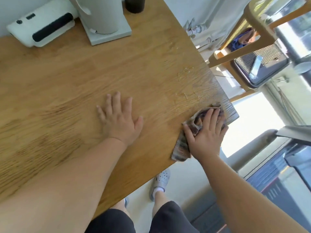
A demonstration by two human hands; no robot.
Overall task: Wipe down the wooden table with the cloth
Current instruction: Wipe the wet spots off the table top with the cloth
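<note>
The wooden table (pixel 70 76) fills the left and middle of the view. A crumpled, dark patterned cloth (pixel 182 148) lies at the table's near right corner, partly over the edge. My right hand (pixel 206 133) presses flat on the cloth with fingers spread and straight. My left hand (pixel 120 119) rests flat on the bare wood, a hand's width to the left of the cloth, fingers spread. Wet streaks glint on the wood beyond the cloth.
At the back of the table stand a white appliance (pixel 104 15) on a square base, a flat white device (pixel 40 27) with black parts, and a dark cup (pixel 134 5). A wooden chair (pixel 252 52) stands past the right edge. My legs and a shoe (pixel 160 182) are below.
</note>
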